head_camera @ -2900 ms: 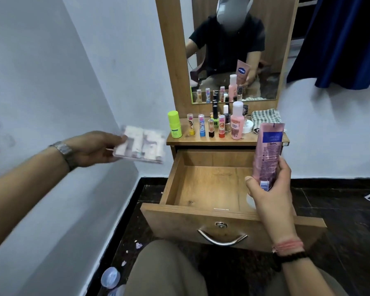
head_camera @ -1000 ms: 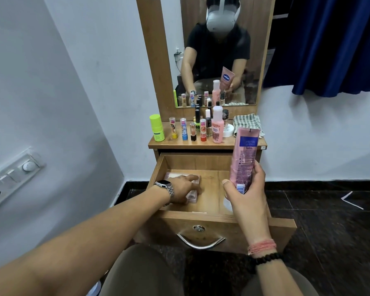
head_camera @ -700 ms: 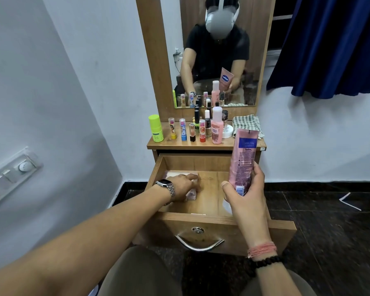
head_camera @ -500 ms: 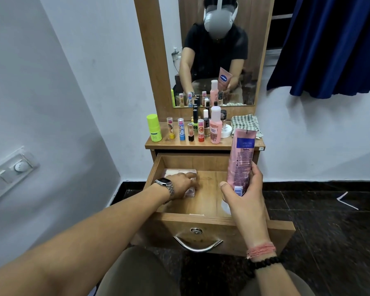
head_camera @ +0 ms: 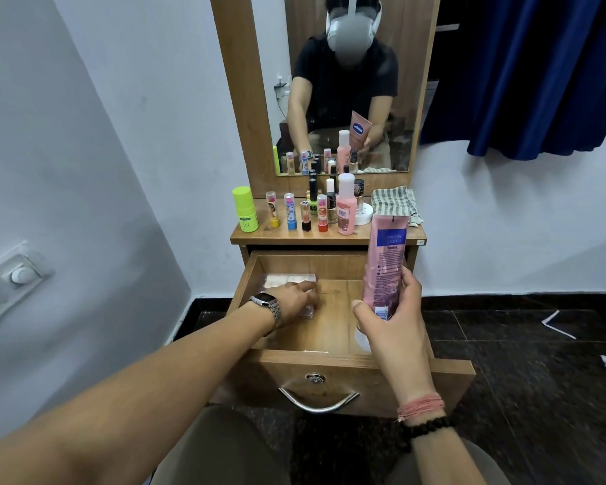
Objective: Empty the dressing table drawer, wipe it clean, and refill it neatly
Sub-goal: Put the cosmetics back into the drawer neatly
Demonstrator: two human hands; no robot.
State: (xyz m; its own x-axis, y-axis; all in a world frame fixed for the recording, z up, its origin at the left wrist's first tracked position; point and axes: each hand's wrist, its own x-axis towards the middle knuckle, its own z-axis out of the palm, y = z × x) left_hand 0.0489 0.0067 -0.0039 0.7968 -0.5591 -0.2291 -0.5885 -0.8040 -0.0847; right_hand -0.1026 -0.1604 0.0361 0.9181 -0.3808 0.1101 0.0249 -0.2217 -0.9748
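The drawer is pulled fully out of the desk, its front with a metal handle nearest the camera. A pink tube is gripped by the right hand, fingers and thumb curled round its lower end. The tube is held upright over the right side of the drawer, long axis near vertical, crimped flat end up, cap end down and hidden behind the hand. The left hand is laid inside the drawer at the back left, fingers extended flat on a clear box. The box lies flat against the back-left corner, long axis running left to right along the back wall; its near part is covered by the hand.

On the desk, a row of small bottles is noted upright: a green bottle at far left, a pink bottle toward the right. A striped cloth is seen at the back right, below the mirror.
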